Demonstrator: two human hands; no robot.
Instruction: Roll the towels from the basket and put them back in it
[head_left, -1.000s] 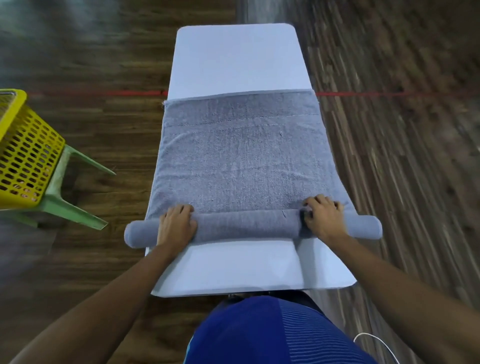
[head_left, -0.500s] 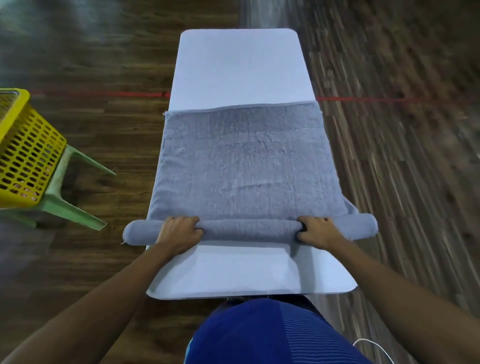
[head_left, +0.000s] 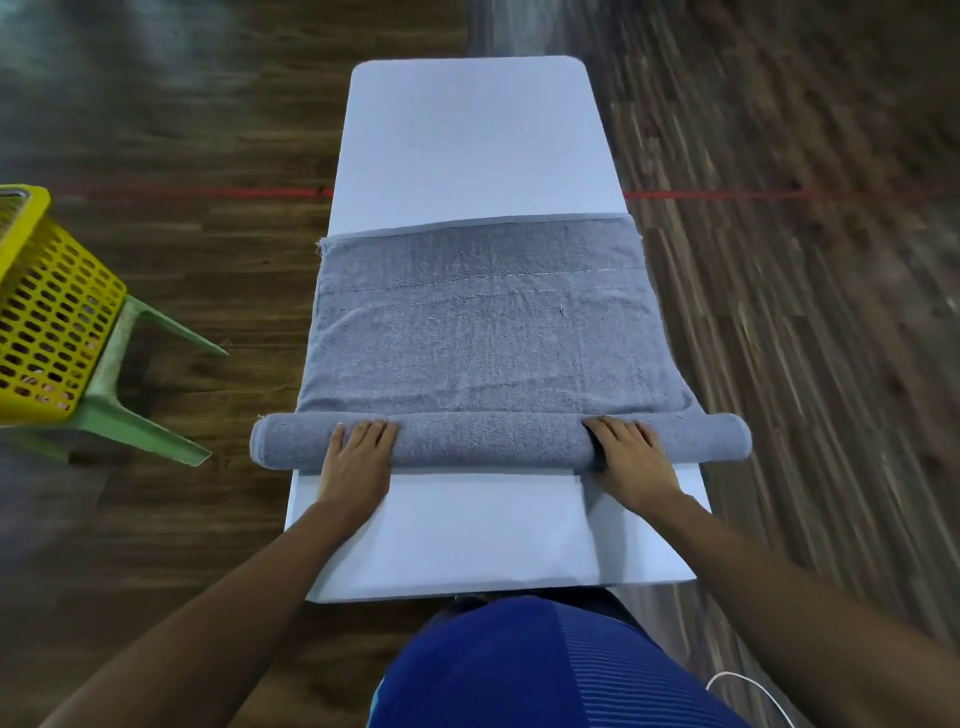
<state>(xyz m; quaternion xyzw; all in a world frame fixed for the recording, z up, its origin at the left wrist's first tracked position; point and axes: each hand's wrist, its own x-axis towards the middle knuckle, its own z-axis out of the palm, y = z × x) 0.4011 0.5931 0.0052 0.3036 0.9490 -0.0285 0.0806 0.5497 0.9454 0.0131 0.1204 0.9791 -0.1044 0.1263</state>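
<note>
— On the white table (head_left: 467, 130), where did the grey towel (head_left: 483, 338) lie, and what were the hands doing?

— It lay lengthwise along the table. Its near end was wound into a roll (head_left: 493, 441) whose ends overhung both table edges. The left hand (head_left: 358, 460) and right hand (head_left: 631, 462) rested on the roll, palms down, fingers straight and pressed together, curling round nothing.

— How would the rolling be done well?

— Probably with even pressure from both palms, so the roll ran square to the towel's sides and wound tight rather than coning.

— And its look?

— Soft grey terry, lightly wrinkled, with stitched bands near the far hem. Left of the table, well apart, a yellow basket (head_left: 47, 312) stood on a green stool (head_left: 135, 415).
</note>
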